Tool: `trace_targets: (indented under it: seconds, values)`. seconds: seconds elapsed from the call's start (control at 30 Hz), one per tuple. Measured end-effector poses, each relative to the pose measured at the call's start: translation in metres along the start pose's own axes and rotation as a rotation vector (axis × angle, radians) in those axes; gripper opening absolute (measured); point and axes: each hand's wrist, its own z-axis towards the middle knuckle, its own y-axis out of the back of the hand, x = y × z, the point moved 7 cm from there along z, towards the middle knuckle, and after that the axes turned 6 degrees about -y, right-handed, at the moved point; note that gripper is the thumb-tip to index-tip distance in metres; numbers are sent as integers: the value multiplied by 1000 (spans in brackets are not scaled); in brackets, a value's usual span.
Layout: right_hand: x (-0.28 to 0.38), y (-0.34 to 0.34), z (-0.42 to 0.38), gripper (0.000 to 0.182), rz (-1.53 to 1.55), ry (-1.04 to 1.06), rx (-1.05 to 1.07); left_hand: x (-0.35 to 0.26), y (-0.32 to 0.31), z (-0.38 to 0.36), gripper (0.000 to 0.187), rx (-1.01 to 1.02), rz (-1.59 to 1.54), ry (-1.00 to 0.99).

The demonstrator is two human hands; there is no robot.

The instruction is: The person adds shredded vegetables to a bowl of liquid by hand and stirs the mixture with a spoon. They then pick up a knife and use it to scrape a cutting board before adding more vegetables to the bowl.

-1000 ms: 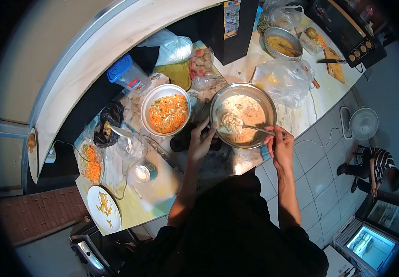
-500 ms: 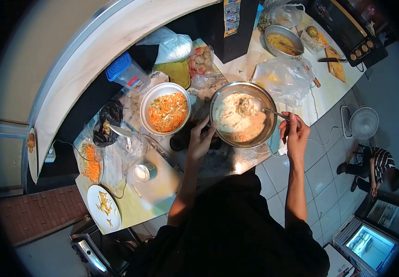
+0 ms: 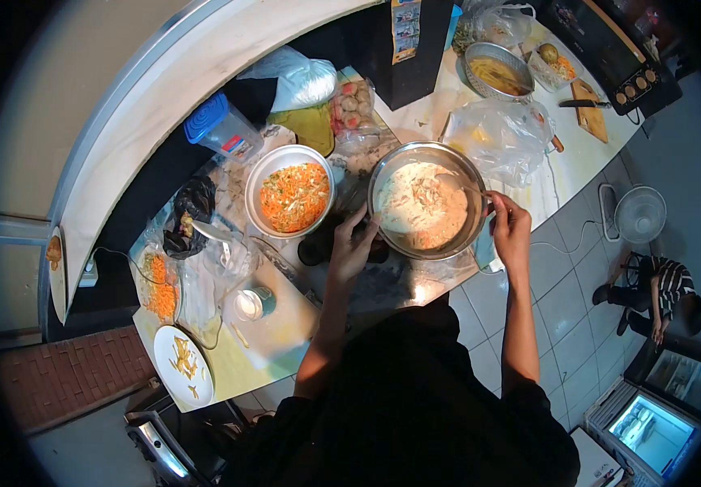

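Left of the metal bowl (image 3: 403, 157) on the table (image 3: 281, 347), a white bowl (image 3: 281, 154) holds orange and pale shreds (image 3: 294, 197); a plastic bag (image 3: 496, 144) crowds the metal bowl's upper right side, and a jar (image 3: 266, 303) sits near my left forearm. A second ago my spoon (image 3: 470, 188) carried a lump over the bowl's left side; now it lies low in the mixture (image 3: 423, 207) at the right, and my right grip (image 3: 496, 204) has shifted rightward, pinched around its handle. My left grip (image 3: 365, 230) stays at the left rim, thumb and finger closed on it. Shiny, round metal encloses a pale, thick, lumpy mixture flecked with orange; the bag is crumpled, see-through film.
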Motion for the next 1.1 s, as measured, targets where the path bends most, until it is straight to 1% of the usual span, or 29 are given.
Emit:
trace_targets:
  seconds: [0.03,0.1,0.17,0.23,0.3,0.37,0.43,0.47,0.53,0.67,0.77,0.83,0.97,1.03,1.07,1.1]
  values:
    - [-7,-5,0,34,5,-9,13,-2,1,0,46,4,38,-71]
    - [-7,-13,-7,34,4,14,4,1,3,0,45,4,47,-68]
    - [-5,-24,-18,35,132,-171,149,-1,0,1,45,15,53,-66]
    - [-8,-27,-24,37,131,-188,172,-6,-1,-1,45,6,14,-23]
    - [-11,-34,-35,38,221,-299,211,-4,0,-1,44,9,7,-19]
    - [-5,-32,-42,37,248,-311,202,-3,0,-1,44,11,-1,-15]
    - [-11,-26,-46,37,281,-435,149,-5,-1,0,45,18,29,-3]
    - [-11,-24,-47,37,279,-436,149,-4,-1,-1,45,19,27,-2]
    - [-14,-19,-48,37,377,-481,111,1,-1,-1,45,8,-43,30]
    - [-16,-10,-44,37,468,-433,105,-2,0,-1,46,14,-18,-24]
    - [-5,-1,-41,39,436,-381,46,1,0,-1,46,22,69,15]
    - [3,1,-39,40,323,-270,48,6,0,0,47,10,-64,7]
    - [-1,4,-37,40,256,-215,-2,11,-1,-1,47,5,-91,0]
    - [0,1,-39,38,223,-201,14,3,0,1,47,-24,-56,-74]
    - [0,0,-39,38,222,-201,13,2,1,1,47,-23,-57,-74]
    - [1,1,-38,37,211,-185,-2,-5,-1,-1,47,-5,-34,-9]
